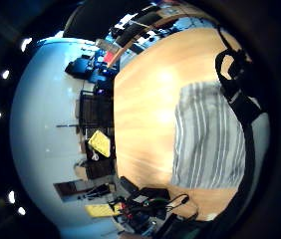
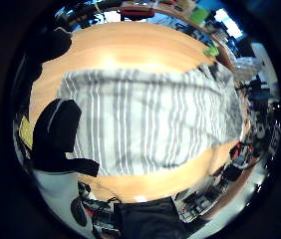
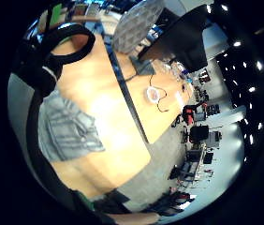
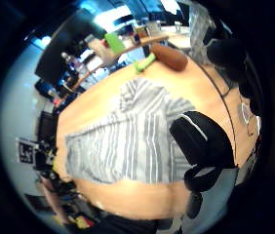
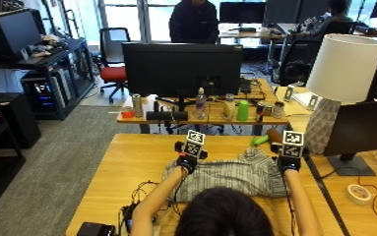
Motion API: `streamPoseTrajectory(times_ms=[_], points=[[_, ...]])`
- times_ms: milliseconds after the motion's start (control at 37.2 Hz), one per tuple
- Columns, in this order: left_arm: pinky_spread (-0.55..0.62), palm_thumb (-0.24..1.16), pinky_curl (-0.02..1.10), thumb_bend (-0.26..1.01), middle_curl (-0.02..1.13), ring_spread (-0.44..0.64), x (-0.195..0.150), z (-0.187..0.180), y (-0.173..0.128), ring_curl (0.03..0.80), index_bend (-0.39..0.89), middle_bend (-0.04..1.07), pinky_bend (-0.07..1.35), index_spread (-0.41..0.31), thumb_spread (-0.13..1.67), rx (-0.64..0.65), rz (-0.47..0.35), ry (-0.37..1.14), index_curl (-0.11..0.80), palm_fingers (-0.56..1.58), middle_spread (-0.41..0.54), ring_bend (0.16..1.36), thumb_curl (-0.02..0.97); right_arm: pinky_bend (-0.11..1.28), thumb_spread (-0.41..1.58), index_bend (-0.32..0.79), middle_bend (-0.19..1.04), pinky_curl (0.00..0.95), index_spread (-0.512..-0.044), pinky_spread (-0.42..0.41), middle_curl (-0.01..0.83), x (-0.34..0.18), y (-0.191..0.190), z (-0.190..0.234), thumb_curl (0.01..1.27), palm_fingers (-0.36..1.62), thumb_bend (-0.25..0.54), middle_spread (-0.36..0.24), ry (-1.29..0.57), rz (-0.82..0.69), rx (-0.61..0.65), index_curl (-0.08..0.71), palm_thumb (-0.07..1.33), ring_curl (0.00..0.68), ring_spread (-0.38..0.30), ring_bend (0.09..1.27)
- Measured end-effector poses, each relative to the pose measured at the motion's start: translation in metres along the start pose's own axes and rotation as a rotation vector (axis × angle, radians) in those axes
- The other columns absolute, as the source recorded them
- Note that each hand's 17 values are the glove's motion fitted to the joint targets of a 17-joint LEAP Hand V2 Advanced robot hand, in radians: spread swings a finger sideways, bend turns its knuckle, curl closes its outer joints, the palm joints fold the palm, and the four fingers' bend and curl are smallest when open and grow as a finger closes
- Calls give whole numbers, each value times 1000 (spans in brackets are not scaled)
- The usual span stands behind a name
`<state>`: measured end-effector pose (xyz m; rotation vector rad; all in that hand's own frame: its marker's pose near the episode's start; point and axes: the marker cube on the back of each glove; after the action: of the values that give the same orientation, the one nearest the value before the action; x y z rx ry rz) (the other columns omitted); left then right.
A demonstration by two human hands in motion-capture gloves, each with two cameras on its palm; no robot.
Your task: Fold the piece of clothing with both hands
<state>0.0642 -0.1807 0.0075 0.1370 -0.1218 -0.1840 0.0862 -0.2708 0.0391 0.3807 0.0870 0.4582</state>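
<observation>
Two hands over striped garment (image 5: 231,178) on table (image 5: 136,152) | left hand (image 5: 187,163), right hand (image 5: 288,163) at its far corners | grip unclear

A person with dark hair, the head seen from above and behind, has both forearms bare of sleeves. The left hand (image 5: 187,163) and the right hand (image 5: 288,163) each wear a black glove, and the gloved fingers (image 4: 202,140) look thick and rounded.
</observation>
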Motion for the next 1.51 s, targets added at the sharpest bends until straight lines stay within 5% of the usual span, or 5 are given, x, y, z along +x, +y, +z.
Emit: streamPoseTrajectory(times_ms=[323, 538, 726, 1076, 1506], points=[[-242, 484, 404, -66, 300, -139, 16, 69, 53, 414, 131, 63, 643, -142, 1230, -417, 25, 73, 302, 590, -60, 515, 213, 588, 1148, 76, 194, 396, -320, -36, 457, 31, 58, 87, 202, 604, -50, -89, -145, 152, -515, 206, 622, 424, -94, 469], [-36, 317, 411, -49, 262, 31, 6, 107, 53, 419, 89, 103, 653, -98, 1190, -498, -34, 7, 278, 264, 62, 554, 188, 650, 1134, 69, 168, 383, -329, 113, 413, 31, 140, 52, 195, 430, -34, -22, -257, 189, -711, 172, 525, 389, 16, 445], [83, 221, 403, -42, 250, 133, 5, 125, 43, 401, 61, 149, 720, -90, 1149, -496, -21, 139, 231, 166, 100, 603, 183, 688, 1106, 64, 182, 377, -329, 149, 396, 47, 118, 88, 221, 438, -6, 0, -137, 364, -482, 153, 576, 384, 41, 491], [163, 173, 393, -24, 267, 205, 7, 125, 48, 375, 118, 170, 755, -100, 1111, -543, -3, 138, 221, 158, 102, 620, 196, 782, 1059, -52, 370, 386, -307, -120, 448, 32, 128, 85, 263, 805, 1, -69, -180, 348, -533, 54, 696, 425, -124, 698], [173, 150, 380, -20, 269, 206, 8, 124, 51, 361, 138, 158, 746, -104, 1101, -540, -4, 130, 240, 153, 98, 637, 211, 772, 997, 207, 445, 447, -252, -240, 530, 21, 139, 74, 325, 1274, 53, -135, -345, 209, -672, 230, 968, 511, -191, 755]])
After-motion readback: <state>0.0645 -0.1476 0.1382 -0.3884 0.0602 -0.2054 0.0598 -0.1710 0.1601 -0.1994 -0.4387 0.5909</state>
